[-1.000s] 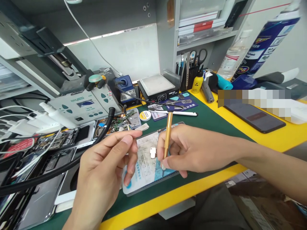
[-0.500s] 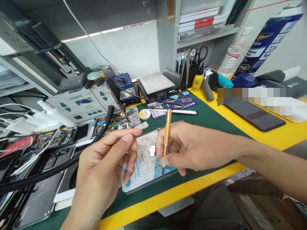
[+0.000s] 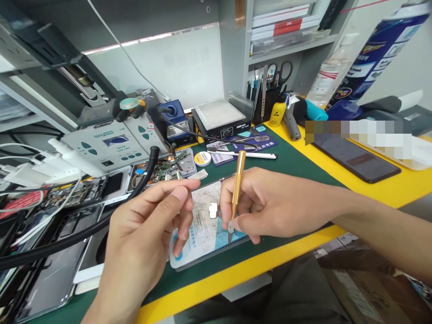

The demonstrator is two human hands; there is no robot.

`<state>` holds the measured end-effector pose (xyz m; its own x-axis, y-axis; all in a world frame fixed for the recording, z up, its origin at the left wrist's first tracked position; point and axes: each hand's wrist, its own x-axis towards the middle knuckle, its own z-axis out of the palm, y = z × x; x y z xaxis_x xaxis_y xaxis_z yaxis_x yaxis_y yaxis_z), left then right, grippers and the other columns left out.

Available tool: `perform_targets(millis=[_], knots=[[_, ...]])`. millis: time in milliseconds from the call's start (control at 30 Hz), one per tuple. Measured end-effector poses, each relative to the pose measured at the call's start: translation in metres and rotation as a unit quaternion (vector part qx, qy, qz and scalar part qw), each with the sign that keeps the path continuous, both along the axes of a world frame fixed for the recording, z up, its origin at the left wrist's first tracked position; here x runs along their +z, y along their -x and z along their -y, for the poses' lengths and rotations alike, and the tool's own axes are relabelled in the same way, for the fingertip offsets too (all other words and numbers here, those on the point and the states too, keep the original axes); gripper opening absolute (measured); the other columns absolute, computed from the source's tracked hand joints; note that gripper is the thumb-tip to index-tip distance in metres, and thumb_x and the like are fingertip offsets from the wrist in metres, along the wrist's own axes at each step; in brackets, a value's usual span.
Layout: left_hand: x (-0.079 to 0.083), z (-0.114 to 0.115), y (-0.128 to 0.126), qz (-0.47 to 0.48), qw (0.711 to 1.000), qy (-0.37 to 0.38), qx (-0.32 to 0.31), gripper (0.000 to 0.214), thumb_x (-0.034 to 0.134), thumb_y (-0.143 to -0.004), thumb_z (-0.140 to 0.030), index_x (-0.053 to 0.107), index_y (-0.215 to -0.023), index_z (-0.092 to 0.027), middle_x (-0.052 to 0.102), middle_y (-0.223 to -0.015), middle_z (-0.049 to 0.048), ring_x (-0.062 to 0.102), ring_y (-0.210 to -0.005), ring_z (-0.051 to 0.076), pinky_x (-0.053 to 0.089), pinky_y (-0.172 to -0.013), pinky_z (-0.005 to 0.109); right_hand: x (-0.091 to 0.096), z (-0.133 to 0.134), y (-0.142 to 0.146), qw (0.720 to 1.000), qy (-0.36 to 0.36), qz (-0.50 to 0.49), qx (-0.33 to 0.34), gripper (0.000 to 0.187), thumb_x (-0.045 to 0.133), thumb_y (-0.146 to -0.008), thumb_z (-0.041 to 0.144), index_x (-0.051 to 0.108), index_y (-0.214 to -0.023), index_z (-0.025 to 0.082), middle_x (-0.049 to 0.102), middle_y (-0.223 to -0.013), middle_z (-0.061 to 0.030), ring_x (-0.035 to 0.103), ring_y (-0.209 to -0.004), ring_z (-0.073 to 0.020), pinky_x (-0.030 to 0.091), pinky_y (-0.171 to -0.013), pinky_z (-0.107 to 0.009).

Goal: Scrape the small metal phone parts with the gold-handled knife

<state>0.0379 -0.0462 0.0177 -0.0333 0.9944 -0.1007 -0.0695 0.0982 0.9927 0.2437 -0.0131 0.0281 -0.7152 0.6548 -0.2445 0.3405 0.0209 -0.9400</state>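
My right hand [image 3: 256, 202] grips a craft knife [image 3: 239, 180] with a gold handle, its blade pointing down over the near edge of a flat pad [image 3: 199, 234] with a white and blue printed top. A small silvery part [image 3: 213, 210] with a short brown strip lies on the pad, between my two hands. To the left, my left hand [image 3: 155, 216] is closed in a pinch, thumb against index finger. Whatever that pinch holds, if anything, is too small or hidden to make out. Its lower fingers curl over the pad's left side.
A black hose [image 3: 135, 202] arcs across the left, over phone parts. Behind the pad are a tray of circuit boards [image 3: 165, 164], a white pen-like tool [image 3: 246, 155] and a heating plate [image 3: 221, 116]. A dark phone [image 3: 357, 157] rests on the right.
The view has shifted slightly. Both hands keep nearly the same pose; the knife leans a little more to the right at its top. The silvery part stays on the pad.
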Motion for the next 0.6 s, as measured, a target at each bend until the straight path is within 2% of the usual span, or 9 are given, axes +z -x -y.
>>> perform_targets(millis=[333, 500, 600], knots=[[0.0012, 0.0002, 0.0001, -0.01, 1.0, 0.007, -0.004, 0.019, 0.07, -0.083, -0.03, 0.076, -0.098, -0.021, 0.058, -0.071, -0.0021, 0.048, -0.044, 0.007, 0.034, -0.034, 0.016, 0.0003, 0.0003, -0.0021, 1.0, -0.012, -0.011, -0.006, 0.014, 0.06, -0.079, 0.008, 0.061, -0.087, 0.019, 0.06, -0.062, 0.0065, 0.066, -0.057, -0.0128, 0.05, -0.054, -0.022], [0.0005, 0.0007, 0.0013, -0.02, 1.0, -0.006, 0.004, 0.02, 0.071, -0.081, -0.03, 0.076, -0.098, -0.02, 0.058, -0.07, -0.0017, 0.047, -0.046, 0.007, 0.034, -0.035, 0.017, 0.0026, -0.0005, -0.0001, 0.998, -0.005, -0.034, -0.057, 0.012, 0.065, -0.081, 0.011, 0.061, -0.091, 0.018, 0.064, -0.078, 0.002, 0.063, -0.052, -0.0103, 0.048, -0.044, -0.02], [-0.003, 0.0018, 0.0039, -0.059, 0.998, -0.02, 0.004, 0.027, 0.073, -0.081, -0.035, 0.074, -0.104, -0.02, 0.061, -0.071, -0.0006, 0.049, -0.048, 0.008, 0.034, -0.038, 0.019, 0.0031, -0.0034, 0.0015, 0.992, -0.007, -0.067, -0.104, 0.013, 0.069, -0.084, 0.018, 0.061, -0.094, 0.017, 0.065, -0.08, 0.0007, 0.062, -0.051, -0.0096, 0.045, -0.038, -0.017]])
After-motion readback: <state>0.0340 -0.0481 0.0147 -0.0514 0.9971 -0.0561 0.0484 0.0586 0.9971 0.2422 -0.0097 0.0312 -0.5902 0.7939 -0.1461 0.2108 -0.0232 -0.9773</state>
